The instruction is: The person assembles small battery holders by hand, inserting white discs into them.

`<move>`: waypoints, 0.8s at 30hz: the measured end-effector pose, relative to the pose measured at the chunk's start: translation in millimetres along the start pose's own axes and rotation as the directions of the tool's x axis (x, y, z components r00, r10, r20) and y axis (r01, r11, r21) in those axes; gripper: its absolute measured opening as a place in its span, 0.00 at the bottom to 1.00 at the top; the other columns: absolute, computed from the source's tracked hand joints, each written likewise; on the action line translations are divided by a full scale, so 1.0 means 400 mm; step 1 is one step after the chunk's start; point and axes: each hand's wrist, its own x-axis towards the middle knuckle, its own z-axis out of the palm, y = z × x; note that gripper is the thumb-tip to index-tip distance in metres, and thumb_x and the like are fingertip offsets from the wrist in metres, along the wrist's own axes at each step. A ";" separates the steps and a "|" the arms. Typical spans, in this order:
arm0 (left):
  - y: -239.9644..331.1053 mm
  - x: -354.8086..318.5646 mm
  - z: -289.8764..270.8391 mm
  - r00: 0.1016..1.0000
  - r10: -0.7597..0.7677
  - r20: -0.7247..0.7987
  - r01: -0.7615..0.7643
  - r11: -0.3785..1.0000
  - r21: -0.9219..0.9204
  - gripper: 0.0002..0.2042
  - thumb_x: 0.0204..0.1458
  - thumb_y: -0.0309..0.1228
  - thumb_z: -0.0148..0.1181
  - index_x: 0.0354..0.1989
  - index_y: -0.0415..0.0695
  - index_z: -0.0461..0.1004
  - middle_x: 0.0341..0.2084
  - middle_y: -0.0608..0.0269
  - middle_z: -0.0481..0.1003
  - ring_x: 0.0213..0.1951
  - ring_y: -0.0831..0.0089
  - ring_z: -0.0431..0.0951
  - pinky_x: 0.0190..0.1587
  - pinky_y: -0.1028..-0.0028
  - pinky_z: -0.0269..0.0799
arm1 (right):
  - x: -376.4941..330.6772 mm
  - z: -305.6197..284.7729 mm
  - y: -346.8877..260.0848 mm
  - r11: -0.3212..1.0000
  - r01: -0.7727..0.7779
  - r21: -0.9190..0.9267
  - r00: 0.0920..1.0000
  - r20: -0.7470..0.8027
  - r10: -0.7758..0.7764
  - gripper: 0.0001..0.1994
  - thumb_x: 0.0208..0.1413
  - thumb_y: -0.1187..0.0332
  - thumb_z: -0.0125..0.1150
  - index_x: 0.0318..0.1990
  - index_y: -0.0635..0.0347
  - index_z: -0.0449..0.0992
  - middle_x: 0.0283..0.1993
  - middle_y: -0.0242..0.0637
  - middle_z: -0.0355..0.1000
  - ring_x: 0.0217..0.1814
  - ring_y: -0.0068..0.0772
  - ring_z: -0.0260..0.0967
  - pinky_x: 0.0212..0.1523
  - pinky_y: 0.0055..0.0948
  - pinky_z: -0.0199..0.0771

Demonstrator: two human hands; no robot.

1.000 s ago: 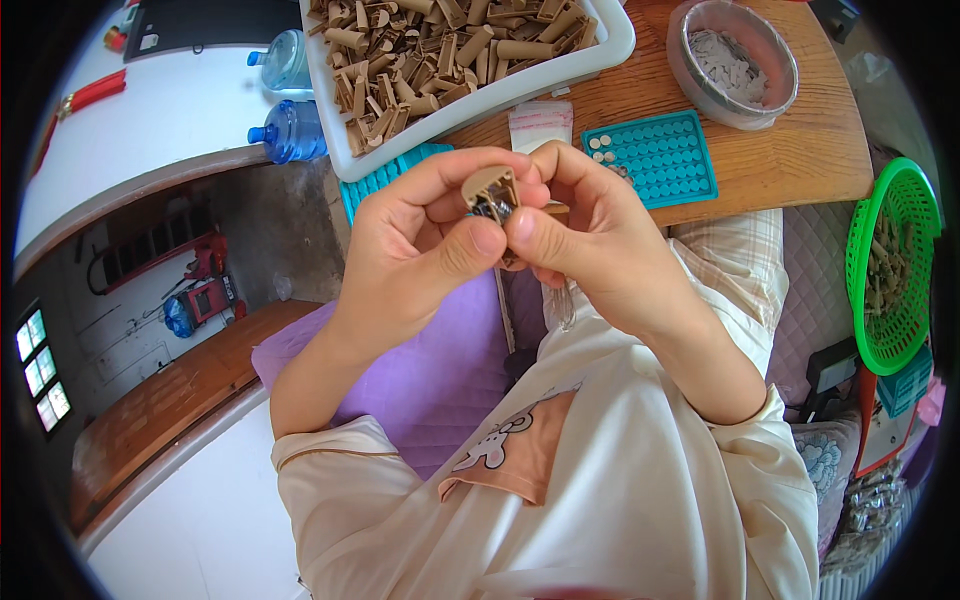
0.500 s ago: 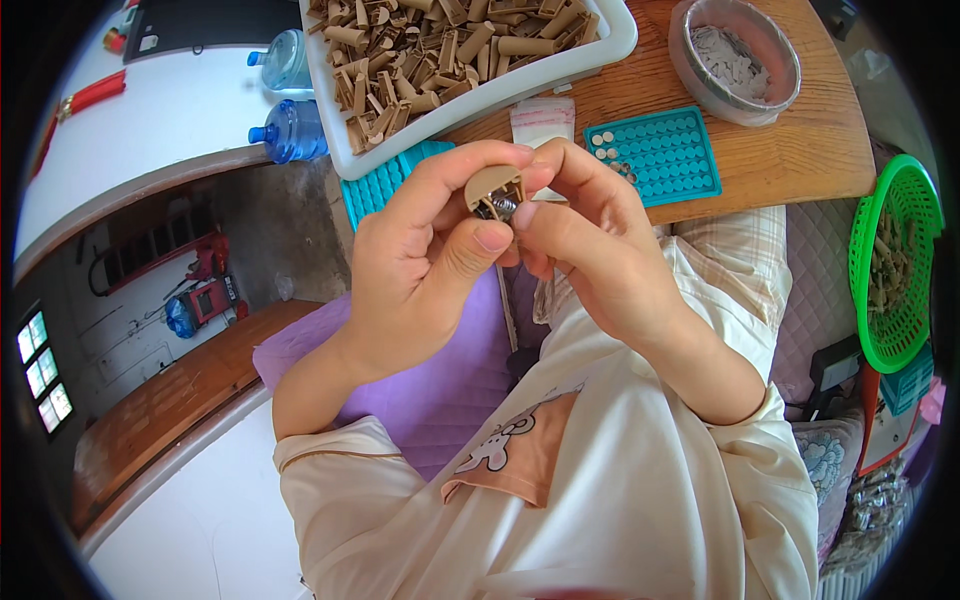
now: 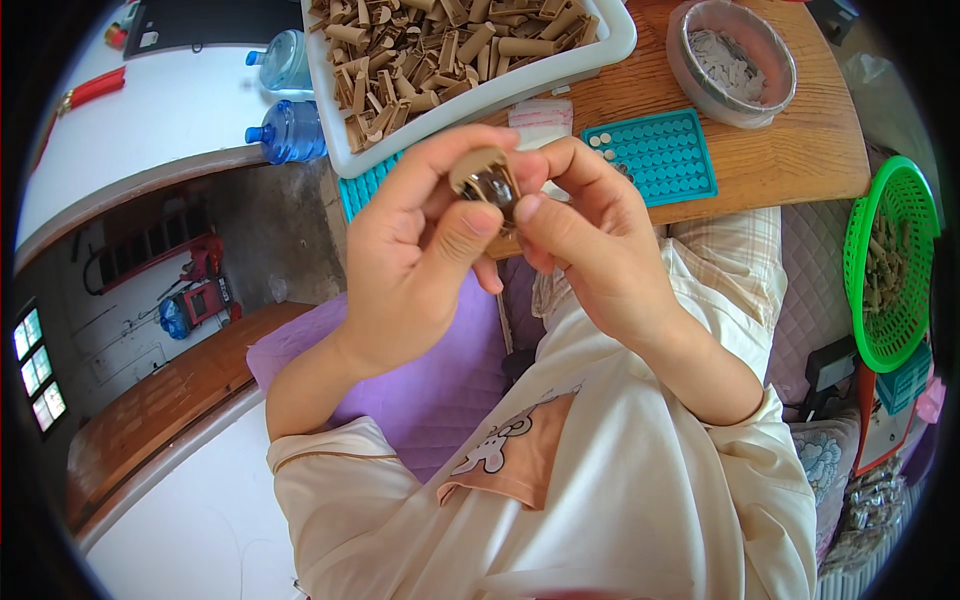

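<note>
Head view: white tray (image 3: 600, 55) holds brown tubes (image 3: 430, 45).

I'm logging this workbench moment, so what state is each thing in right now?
Small tan cardboard tube: pinched between both hands.
Left hand: gripping tube.
Right hand: fingertips on tube.
White rectangular tray: heaped with tubes.
Round grey bowl: partly filled.
Teal dimpled mat: mostly empty.
Green mesh basket: holds tubes.

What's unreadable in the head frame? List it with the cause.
- Small brown piece, head view: mostly covered by the left hand and right hand; its full shape is unclear.
- White tray of brown tubes: cut off by the top edge.
- Green basket: contents too small and bent at the rim.
- Grey bowl: contents too small.
</note>
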 end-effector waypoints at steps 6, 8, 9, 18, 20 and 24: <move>0.009 0.003 0.005 0.989 -0.051 -0.135 0.034 0.991 -0.127 0.23 0.52 0.35 0.45 0.53 0.36 0.50 0.45 0.50 0.64 0.41 0.62 0.72 0.17 0.86 0.68 | 0.005 0.003 0.033 0.960 0.217 -0.176 0.974 -0.024 -0.224 0.10 0.46 0.77 0.53 0.38 0.66 0.63 0.34 0.32 0.63 0.28 0.13 0.62 0.27 0.14 0.69; 0.009 0.000 0.009 0.985 -0.059 -0.162 0.030 0.985 -0.171 0.22 0.53 0.34 0.45 0.53 0.36 0.50 0.45 0.50 0.63 0.41 0.63 0.72 0.17 0.86 0.68 | 0.009 0.005 0.037 0.907 0.290 -0.307 0.948 -0.035 -0.315 0.11 0.46 0.78 0.53 0.38 0.66 0.64 0.33 0.31 0.63 0.26 0.12 0.61 0.24 0.12 0.67; 0.008 -0.001 0.010 0.980 -0.068 -0.188 0.027 0.976 -0.215 0.21 0.53 0.33 0.44 0.53 0.36 0.50 0.46 0.51 0.63 0.42 0.63 0.71 0.17 0.86 0.68 | 0.009 0.005 0.040 0.906 0.290 -0.308 0.948 -0.034 -0.315 0.11 0.46 0.78 0.53 0.38 0.66 0.64 0.33 0.31 0.63 0.26 0.12 0.61 0.24 0.12 0.67; -0.002 0.002 0.013 0.973 0.026 -0.230 -0.055 0.991 -0.122 0.19 0.52 0.33 0.46 0.50 0.39 0.55 0.44 0.52 0.65 0.42 0.66 0.71 0.21 0.82 0.72 | 0.003 0.009 0.055 0.857 0.342 -0.385 0.893 -0.152 -0.424 0.10 0.45 0.78 0.55 0.37 0.65 0.65 0.29 0.30 0.63 0.23 0.10 0.58 0.19 0.10 0.61; 0.001 -0.001 0.012 0.974 0.030 -0.223 -0.061 0.989 -0.131 0.19 0.52 0.33 0.46 0.50 0.39 0.55 0.44 0.52 0.65 0.42 0.66 0.71 0.21 0.82 0.72 | 0.005 0.008 0.057 0.808 0.364 -0.464 0.877 -0.122 -0.465 0.11 0.44 0.79 0.55 0.37 0.65 0.65 0.28 0.30 0.63 0.22 0.10 0.59 0.18 0.10 0.60; 0.007 -0.006 0.014 0.971 0.004 -0.238 -0.031 0.993 -0.110 0.20 0.54 0.33 0.43 0.52 0.37 0.52 0.46 0.53 0.63 0.43 0.64 0.70 0.17 0.87 0.67 | 0.006 0.022 0.059 0.869 0.317 -0.380 0.907 -0.145 -0.395 0.11 0.44 0.79 0.54 0.37 0.65 0.64 0.27 0.31 0.64 0.21 0.10 0.59 0.18 0.10 0.60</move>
